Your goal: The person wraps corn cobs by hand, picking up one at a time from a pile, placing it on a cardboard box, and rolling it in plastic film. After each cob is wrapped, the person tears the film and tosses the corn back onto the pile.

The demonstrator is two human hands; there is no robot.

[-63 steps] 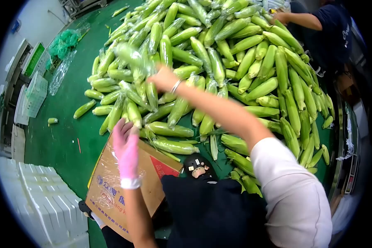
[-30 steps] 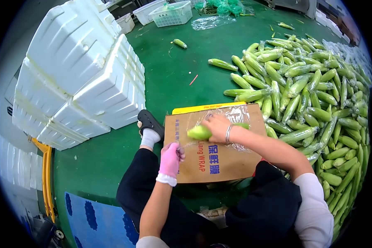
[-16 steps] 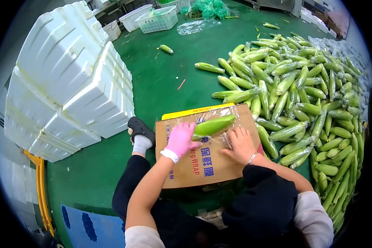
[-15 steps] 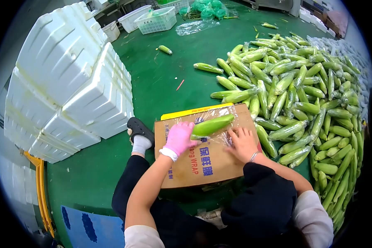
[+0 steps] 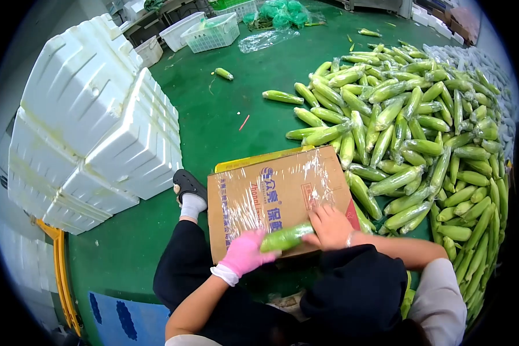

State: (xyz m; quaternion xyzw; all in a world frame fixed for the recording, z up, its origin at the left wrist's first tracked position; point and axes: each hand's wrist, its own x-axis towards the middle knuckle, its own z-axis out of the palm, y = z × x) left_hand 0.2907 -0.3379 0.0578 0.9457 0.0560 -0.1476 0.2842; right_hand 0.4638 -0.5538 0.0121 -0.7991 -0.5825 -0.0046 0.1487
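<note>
An ear of corn in its green husk (image 5: 286, 237) lies between my hands, over the near edge of a cardboard box (image 5: 236, 196). My left hand (image 5: 245, 254), in a pink glove, is closed round the corn's left end. The bare fingers of my right hand (image 5: 330, 227) are closed on its right end, with the thumb along the husk. Shiny clear cling film (image 5: 314, 176) stretches over the box's printed top. A yellow strip (image 5: 254, 160) runs along the far edge of the box.
On the right a large heap of corn ears (image 5: 409, 127), many in clear film, reaches close to the box. White foam boxes (image 5: 78, 115) are stacked at the left. Plastic baskets (image 5: 212, 33) stand at the back, and a single ear (image 5: 224, 74) lies on the green floor.
The corn has come from the middle of the box top to its near edge, towards me. Both hands moved nearer with it, and my right hand has closed on its end.
</note>
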